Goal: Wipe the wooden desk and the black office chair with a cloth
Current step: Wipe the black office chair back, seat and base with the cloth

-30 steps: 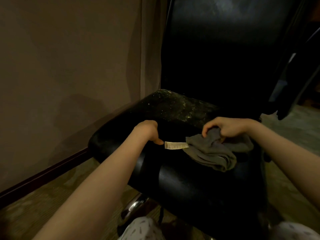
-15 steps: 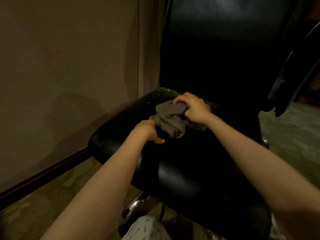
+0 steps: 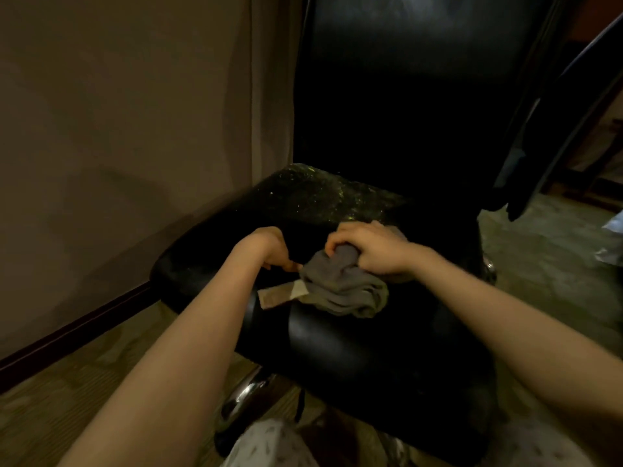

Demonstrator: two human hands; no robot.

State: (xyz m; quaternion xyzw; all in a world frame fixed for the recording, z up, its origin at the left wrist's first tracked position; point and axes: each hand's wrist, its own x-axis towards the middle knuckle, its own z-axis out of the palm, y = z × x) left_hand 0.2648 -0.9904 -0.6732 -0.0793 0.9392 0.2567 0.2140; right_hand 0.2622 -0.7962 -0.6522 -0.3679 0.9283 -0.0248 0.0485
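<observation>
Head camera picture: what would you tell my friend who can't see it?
A right hand grips a grey cloth on the seat of a black office chair. The left hand rests on the seat beside it.

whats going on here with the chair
A person is wiping the black office chair with a grey cloth. The right hand grips the bunched cloth on the seat. The left hand rests on the seat just beside it, fingers curled. The back part of the seat shows a speckled, dusty-looking patch.
</observation>
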